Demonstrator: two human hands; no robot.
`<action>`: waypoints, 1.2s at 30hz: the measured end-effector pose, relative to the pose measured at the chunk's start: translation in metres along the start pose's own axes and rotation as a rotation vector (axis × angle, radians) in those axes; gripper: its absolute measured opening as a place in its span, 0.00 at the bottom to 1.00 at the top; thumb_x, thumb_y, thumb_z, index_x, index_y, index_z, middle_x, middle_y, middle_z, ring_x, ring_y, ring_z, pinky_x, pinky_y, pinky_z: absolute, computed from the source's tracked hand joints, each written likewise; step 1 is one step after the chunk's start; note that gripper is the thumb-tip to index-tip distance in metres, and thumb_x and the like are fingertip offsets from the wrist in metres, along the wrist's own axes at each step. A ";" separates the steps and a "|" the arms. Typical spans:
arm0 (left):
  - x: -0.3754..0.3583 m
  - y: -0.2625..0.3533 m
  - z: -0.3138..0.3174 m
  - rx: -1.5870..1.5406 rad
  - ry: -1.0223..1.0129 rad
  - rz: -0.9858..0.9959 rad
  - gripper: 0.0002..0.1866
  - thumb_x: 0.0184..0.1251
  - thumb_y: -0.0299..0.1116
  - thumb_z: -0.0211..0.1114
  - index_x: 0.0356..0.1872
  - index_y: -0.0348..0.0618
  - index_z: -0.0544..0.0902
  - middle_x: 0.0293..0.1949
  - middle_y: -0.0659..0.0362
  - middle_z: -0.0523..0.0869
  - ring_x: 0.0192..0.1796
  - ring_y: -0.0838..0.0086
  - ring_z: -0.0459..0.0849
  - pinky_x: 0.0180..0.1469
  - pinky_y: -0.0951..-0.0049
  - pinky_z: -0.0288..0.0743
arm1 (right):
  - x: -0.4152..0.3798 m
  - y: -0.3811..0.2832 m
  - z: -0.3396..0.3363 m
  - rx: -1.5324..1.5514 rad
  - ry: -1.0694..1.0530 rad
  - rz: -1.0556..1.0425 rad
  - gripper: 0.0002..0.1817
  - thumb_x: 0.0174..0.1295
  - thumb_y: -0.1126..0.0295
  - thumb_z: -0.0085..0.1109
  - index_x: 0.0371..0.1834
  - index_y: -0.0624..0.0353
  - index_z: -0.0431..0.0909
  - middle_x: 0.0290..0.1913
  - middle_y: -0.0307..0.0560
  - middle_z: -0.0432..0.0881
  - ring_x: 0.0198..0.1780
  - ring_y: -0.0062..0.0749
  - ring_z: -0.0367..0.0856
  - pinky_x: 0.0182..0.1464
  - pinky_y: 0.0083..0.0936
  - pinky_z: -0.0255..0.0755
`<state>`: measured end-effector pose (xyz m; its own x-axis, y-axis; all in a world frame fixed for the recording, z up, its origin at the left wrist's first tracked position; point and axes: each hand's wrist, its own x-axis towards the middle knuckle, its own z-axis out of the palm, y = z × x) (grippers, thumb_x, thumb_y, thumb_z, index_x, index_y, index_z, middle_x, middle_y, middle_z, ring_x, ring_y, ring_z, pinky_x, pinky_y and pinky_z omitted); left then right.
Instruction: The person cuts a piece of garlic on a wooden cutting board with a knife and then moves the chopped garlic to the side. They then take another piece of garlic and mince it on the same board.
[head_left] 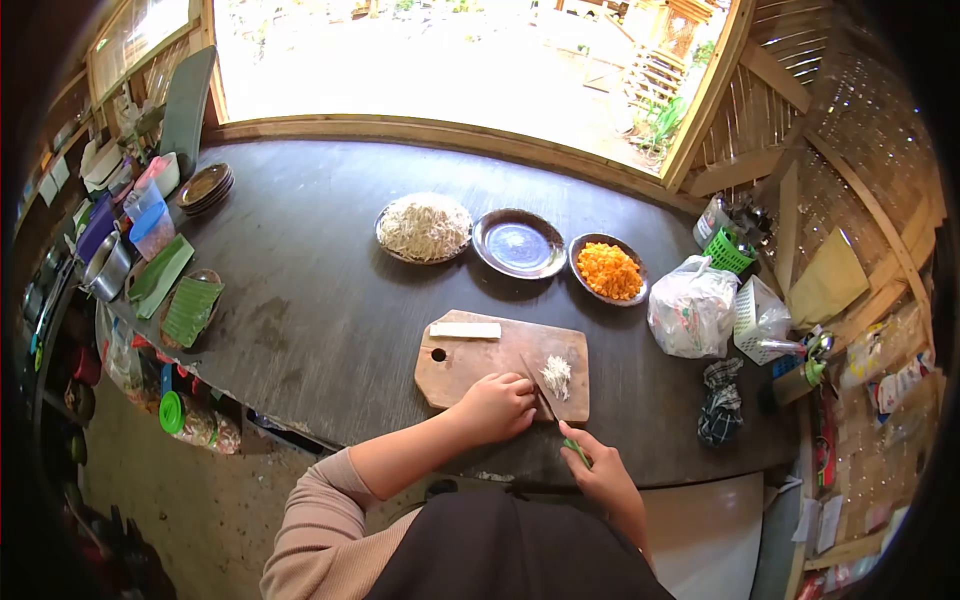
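Note:
My right hand (605,475) grips a knife (575,453) by its green handle, the blade angled up and left over the wooden cutting board (455,375). Close to the blade's left side, my left hand (498,407) rests on the board with its fingers curled down; whatever they press on is hidden. Right of the blade lies a small pile of thin white shreds (556,377). A long white block (465,330), perhaps tofu or a vegetable piece, lies along the board's far left edge.
Behind the board stand a plate of pale shreds (424,228), a bare dark plate (519,245) and a plate of diced orange pieces (610,272). A white plastic bag (692,308) and a dark checked cloth (721,403) lie right. Leaf-covered food (190,310) sits left.

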<state>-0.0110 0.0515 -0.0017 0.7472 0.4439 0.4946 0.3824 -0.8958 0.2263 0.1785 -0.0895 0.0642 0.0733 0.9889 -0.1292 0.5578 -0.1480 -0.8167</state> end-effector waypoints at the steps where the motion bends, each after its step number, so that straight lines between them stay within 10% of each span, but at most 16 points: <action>1: 0.000 0.000 0.000 -0.001 -0.001 -0.003 0.12 0.65 0.40 0.61 0.37 0.44 0.87 0.43 0.61 0.85 0.49 0.68 0.82 0.53 0.67 0.76 | 0.004 0.002 0.004 0.000 -0.003 0.001 0.20 0.67 0.68 0.59 0.63 0.54 0.76 0.35 0.68 0.82 0.36 0.47 0.88 0.40 0.31 0.75; 3: 0.000 0.002 0.000 -0.007 -0.017 -0.026 0.12 0.64 0.40 0.61 0.35 0.45 0.87 0.42 0.61 0.84 0.48 0.68 0.82 0.51 0.67 0.76 | 0.012 0.002 0.015 0.048 0.038 -0.032 0.21 0.67 0.70 0.59 0.64 0.56 0.76 0.27 0.52 0.79 0.30 0.17 0.70 0.39 0.25 0.72; 7: 0.001 0.004 -0.005 0.009 -0.034 -0.025 0.12 0.64 0.40 0.61 0.34 0.45 0.87 0.40 0.61 0.83 0.48 0.68 0.82 0.50 0.67 0.77 | 0.010 -0.006 0.013 0.037 0.053 -0.100 0.21 0.67 0.70 0.59 0.63 0.56 0.76 0.27 0.53 0.78 0.30 0.18 0.69 0.39 0.25 0.72; 10: 0.000 0.001 -0.001 -0.004 -0.021 -0.018 0.11 0.64 0.40 0.61 0.33 0.45 0.86 0.41 0.60 0.84 0.47 0.68 0.82 0.50 0.67 0.77 | 0.001 -0.007 0.003 -0.033 0.020 -0.077 0.20 0.68 0.70 0.57 0.64 0.54 0.76 0.31 0.66 0.81 0.29 0.43 0.84 0.38 0.31 0.74; 16: 0.000 0.002 -0.003 0.001 -0.012 -0.003 0.11 0.63 0.38 0.63 0.36 0.43 0.87 0.42 0.59 0.86 0.48 0.67 0.83 0.54 0.69 0.78 | 0.009 -0.005 0.009 -0.007 0.008 0.005 0.21 0.68 0.69 0.57 0.64 0.53 0.76 0.26 0.63 0.77 0.23 0.31 0.73 0.34 0.30 0.72; 18: 0.003 0.008 -0.012 0.043 -0.059 0.000 0.11 0.63 0.37 0.63 0.37 0.42 0.87 0.42 0.58 0.86 0.49 0.67 0.83 0.55 0.69 0.77 | 0.015 0.000 0.012 0.046 0.027 -0.029 0.21 0.67 0.69 0.59 0.64 0.54 0.76 0.23 0.41 0.70 0.28 0.17 0.64 0.34 0.21 0.66; 22: 0.001 0.001 -0.002 0.023 -0.074 -0.022 0.11 0.64 0.37 0.62 0.37 0.41 0.87 0.43 0.58 0.86 0.49 0.68 0.83 0.55 0.69 0.77 | 0.008 -0.005 0.002 0.021 -0.002 0.009 0.21 0.68 0.69 0.59 0.65 0.53 0.76 0.23 0.39 0.70 0.27 0.17 0.63 0.32 0.20 0.64; 24: 0.001 0.000 0.001 0.010 -0.051 0.020 0.11 0.64 0.36 0.62 0.37 0.41 0.87 0.44 0.58 0.87 0.49 0.68 0.83 0.55 0.68 0.77 | 0.002 -0.002 0.000 0.001 -0.025 0.035 0.21 0.67 0.68 0.58 0.64 0.53 0.75 0.29 0.62 0.79 0.26 0.27 0.72 0.37 0.29 0.73; 30: 0.001 0.004 -0.004 -0.001 -0.077 -0.010 0.11 0.64 0.36 0.62 0.37 0.40 0.87 0.43 0.58 0.87 0.49 0.68 0.83 0.55 0.69 0.77 | 0.014 -0.001 0.013 0.014 0.020 -0.037 0.21 0.68 0.68 0.57 0.64 0.52 0.75 0.33 0.66 0.81 0.34 0.48 0.86 0.40 0.32 0.74; 34: 0.001 0.003 -0.005 0.012 -0.036 -0.005 0.11 0.64 0.36 0.62 0.36 0.40 0.88 0.42 0.59 0.87 0.49 0.68 0.83 0.55 0.68 0.77 | 0.017 -0.007 0.013 -0.017 0.037 -0.079 0.21 0.68 0.68 0.57 0.64 0.55 0.75 0.29 0.56 0.80 0.29 0.24 0.72 0.39 0.26 0.72; 36: 0.001 -0.002 0.002 0.005 -0.020 0.052 0.11 0.64 0.36 0.63 0.35 0.40 0.87 0.43 0.58 0.87 0.48 0.67 0.84 0.54 0.68 0.78 | 0.009 -0.012 0.003 -0.075 -0.017 -0.042 0.20 0.68 0.69 0.56 0.64 0.53 0.75 0.37 0.68 0.82 0.40 0.61 0.84 0.42 0.34 0.75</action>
<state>-0.0100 0.0535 -0.0037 0.7767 0.3973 0.4887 0.3455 -0.9176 0.1968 0.1696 -0.0785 0.0709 0.0348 0.9937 -0.1063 0.6207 -0.1049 -0.7770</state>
